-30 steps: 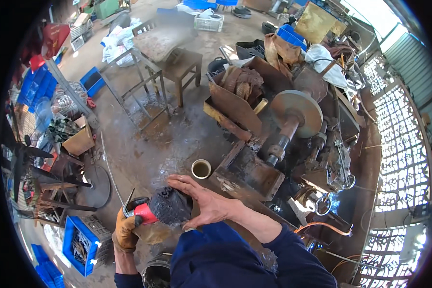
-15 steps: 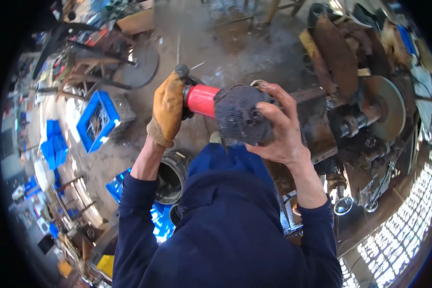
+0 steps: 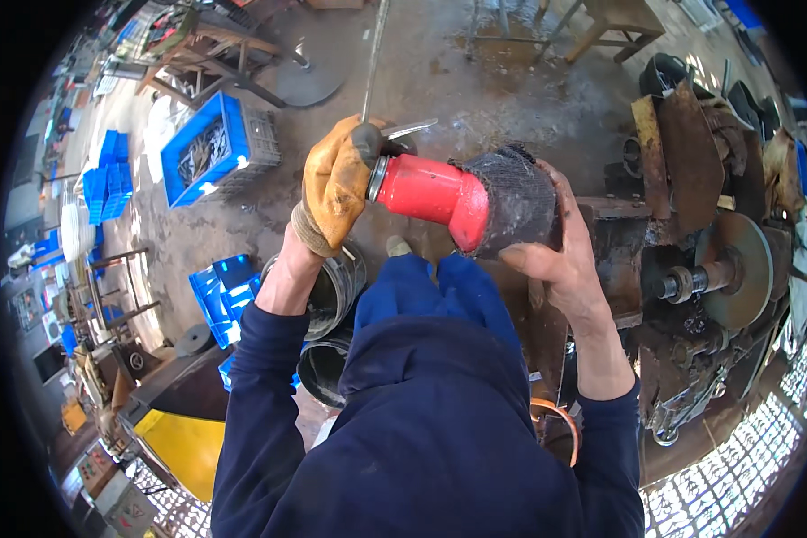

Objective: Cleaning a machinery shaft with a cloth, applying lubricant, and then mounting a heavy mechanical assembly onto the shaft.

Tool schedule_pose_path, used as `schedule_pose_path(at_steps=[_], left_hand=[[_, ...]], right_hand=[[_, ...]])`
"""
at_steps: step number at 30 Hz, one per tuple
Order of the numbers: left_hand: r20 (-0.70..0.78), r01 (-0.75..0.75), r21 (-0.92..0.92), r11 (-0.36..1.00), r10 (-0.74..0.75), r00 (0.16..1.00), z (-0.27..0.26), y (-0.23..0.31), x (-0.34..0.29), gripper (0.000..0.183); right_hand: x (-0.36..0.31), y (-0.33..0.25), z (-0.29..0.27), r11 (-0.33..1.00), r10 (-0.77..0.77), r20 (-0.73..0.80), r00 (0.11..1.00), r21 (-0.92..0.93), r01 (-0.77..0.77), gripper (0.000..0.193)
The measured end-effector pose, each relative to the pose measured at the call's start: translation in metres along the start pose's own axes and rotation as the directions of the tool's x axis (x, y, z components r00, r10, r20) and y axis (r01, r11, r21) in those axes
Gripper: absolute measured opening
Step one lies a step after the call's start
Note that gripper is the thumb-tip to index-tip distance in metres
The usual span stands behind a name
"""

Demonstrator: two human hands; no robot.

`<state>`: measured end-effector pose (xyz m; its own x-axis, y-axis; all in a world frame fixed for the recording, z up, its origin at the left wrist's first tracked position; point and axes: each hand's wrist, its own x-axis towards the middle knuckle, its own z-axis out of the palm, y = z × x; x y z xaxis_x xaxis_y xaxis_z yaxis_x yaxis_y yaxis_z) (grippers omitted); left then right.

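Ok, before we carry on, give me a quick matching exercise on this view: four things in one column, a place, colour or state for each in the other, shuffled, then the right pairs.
Things:
1. Left hand
2. Right hand
3. Red object
4. Large round disc

Descriptions:
A. On a shaft, toward the picture's right
B. Bare, at the dark rough piece
C. Gloved in tan, at the metallic end
D. Between the two hands, its right end partly covered

Pairs: 1-C, 2-B, 3-D, 4-A

Fisheye head cam, close, facing dn
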<state>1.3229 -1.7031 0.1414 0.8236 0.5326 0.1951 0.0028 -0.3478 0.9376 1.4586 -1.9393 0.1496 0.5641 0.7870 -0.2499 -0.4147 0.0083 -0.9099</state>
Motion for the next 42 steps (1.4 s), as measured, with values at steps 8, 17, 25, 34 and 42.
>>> schedule_pose_path(at_steps=[8, 17, 25, 34, 42], left_hand=[[-0.257, 0.143, -0.303, 0.942, -0.225, 0.94, -0.034, -0.011, -0.035, 0.022], [-0.294, 0.128, -0.411, 0.903, -0.264, 0.919, -0.074, -0.033, -0.063, 0.03], [-0.347, 0.088, -0.39, 0.917, -0.235, 0.908, -0.11, -0.046, -0.08, 0.03], [-0.244, -0.247, -0.013, 0.969, 0.237, 0.941, -0.173, -0.048, -0.068, 0.009], [0.042, -0.462, 0.364, 0.809, 0.481, 0.876, -0.228, -0.079, -0.067, 0.053]], right_hand=[[0.001, 0.014, 0.054, 0.737, -0.374, 0.174, 0.911, -0.541, 0.406, 0.096], [0.016, 0.047, 0.089, 0.701, -0.423, 0.283, 0.861, -0.5, 0.509, 0.103], [0.019, 0.03, 0.135, 0.952, 0.024, 0.169, 0.985, -0.305, 0.029, 0.092], [0.041, 0.023, 0.169, 0.901, 0.404, 0.353, 0.844, 0.005, -0.433, 0.08], [0.067, 0.047, 0.18, 0.712, 0.577, 0.461, 0.674, 0.119, -0.692, 0.085]])
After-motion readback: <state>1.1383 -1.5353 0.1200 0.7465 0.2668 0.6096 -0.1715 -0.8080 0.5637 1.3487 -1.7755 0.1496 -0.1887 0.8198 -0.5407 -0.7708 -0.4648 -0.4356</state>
